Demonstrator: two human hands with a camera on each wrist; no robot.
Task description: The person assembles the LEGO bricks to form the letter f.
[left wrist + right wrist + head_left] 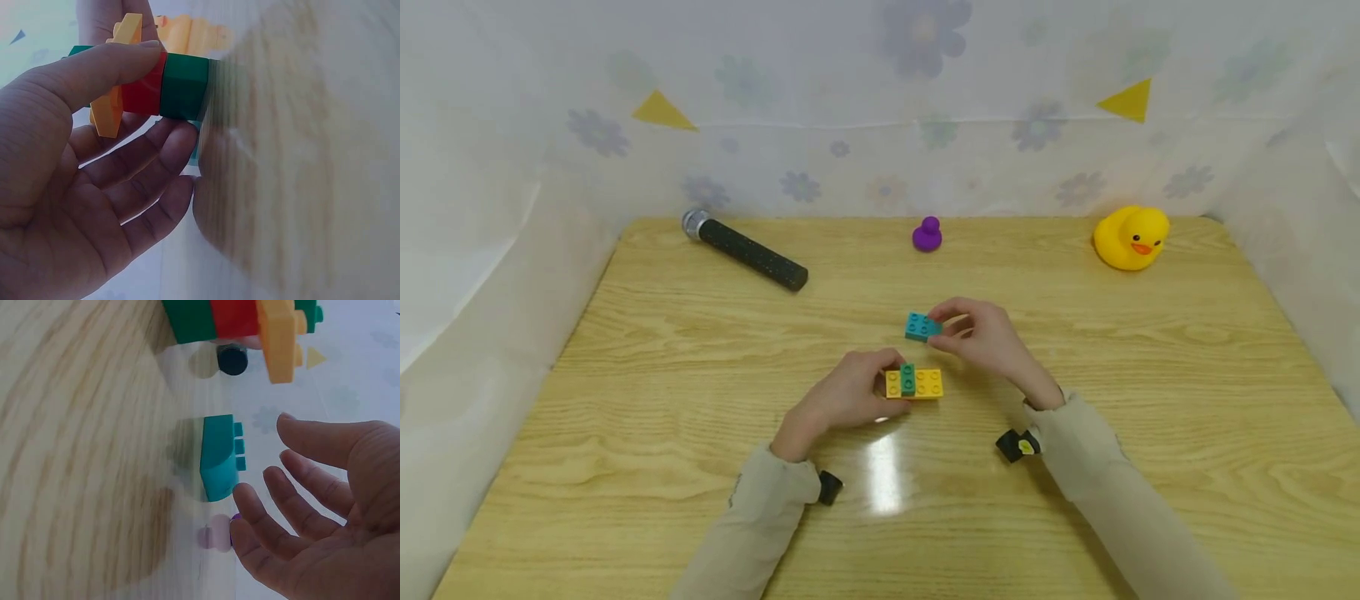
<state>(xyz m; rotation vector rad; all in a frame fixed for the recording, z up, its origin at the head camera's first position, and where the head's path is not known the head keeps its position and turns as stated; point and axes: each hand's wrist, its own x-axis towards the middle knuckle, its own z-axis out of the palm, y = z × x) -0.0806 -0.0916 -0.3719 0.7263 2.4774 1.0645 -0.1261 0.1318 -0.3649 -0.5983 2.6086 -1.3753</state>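
Observation:
My left hand (853,387) grips a small stack of toy building blocks between thumb and fingers. From the table up, the stack has a green block (184,87), a red block (142,90), a long yellow piece (929,383) and a small green block (907,379) on top. Just beyond it lies a teal block (916,327) with studs upward and one curved end. The right hand (988,337) is spread around that curved end, its fingers loosely bent. In the right wrist view the thumb is apart from the teal block (219,453); fingertip contact is unclear.
At the back of the wooden table (625,400) lie a black microphone (752,254) on the left, a small purple duck (928,235) in the middle and a yellow rubber duck (1131,239) on the right. A flowered white curtain (850,83) encloses the far side.

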